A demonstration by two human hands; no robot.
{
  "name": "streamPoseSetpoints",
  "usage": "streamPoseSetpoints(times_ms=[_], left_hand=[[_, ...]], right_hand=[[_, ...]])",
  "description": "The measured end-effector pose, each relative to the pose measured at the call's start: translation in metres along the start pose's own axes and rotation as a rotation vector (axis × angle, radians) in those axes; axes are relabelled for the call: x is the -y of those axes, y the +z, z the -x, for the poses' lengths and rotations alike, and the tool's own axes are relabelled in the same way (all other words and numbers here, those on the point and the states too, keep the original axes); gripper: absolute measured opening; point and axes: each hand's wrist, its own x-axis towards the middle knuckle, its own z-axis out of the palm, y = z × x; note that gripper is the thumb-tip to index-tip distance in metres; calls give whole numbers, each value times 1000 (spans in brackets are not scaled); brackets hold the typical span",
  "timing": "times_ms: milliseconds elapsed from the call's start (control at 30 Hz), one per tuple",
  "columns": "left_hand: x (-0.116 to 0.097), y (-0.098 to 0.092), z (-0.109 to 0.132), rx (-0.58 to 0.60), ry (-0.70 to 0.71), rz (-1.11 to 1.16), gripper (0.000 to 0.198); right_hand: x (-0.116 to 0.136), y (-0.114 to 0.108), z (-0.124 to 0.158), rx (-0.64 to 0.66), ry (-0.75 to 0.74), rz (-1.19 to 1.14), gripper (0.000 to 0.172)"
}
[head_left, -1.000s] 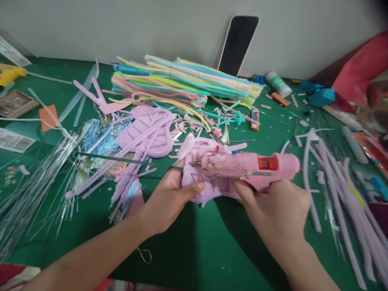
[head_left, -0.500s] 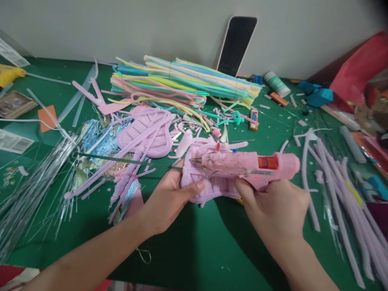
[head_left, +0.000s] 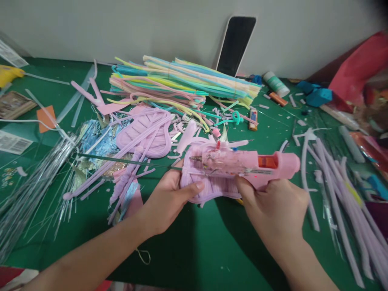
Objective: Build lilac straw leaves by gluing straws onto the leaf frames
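Observation:
My right hand [head_left: 277, 206] is closed round the grip of a pink glue gun [head_left: 248, 165], whose nozzle points left over a lilac pipe-cleaner piece [head_left: 209, 184]. My left hand [head_left: 168, 198] pinches the left edge of that lilac piece, thumb on top, together with a thin dark green wire [head_left: 121, 160] that runs off to the left. A second lilac wing-shaped piece [head_left: 145, 131] lies flat on the green table [head_left: 194, 242] just behind my left hand.
A heap of pastel pipe cleaners [head_left: 182, 83] lies at the back, with a phone [head_left: 236, 44] leaning on the wall. Silver tinsel strands [head_left: 33, 182] spread at the left, lilac pipe cleaners [head_left: 336, 190] at the right. A glue bottle [head_left: 275, 83] and red paper [head_left: 357, 68] sit far right.
The glue gun's nozzle has crept slightly left and up over the lilac piece. Both hands keep their hold.

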Motion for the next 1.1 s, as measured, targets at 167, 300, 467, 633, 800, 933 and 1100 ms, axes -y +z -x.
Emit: streamPoseSetpoints(times_ms=[167,300,467,633,800,933,1100], left_hand=[[-3,-2,0,-100,-4,-21,38],[-11,-9,-4,-149,-1,-48,37],[-24,-15,-4,-207,-11,-186,32],[-42,-14,19,-277,-65,-231,42],[-39,-20,55,-381,-109,-274,61],[-8,-15,68,-455,73,-401,88],[25,7,49,-18,199,-439,70]], right_hand=[[6,-4,-6,-9,85,-80,44],[11,-7,-10,-25,200,-150,41],[17,-19,-7,9,341,-394,31],[20,-32,12,169,541,-1051,31],[20,-29,30,169,813,-1562,40],[22,-23,38,212,831,-1572,51],[34,-17,49,334,701,-1476,67]])
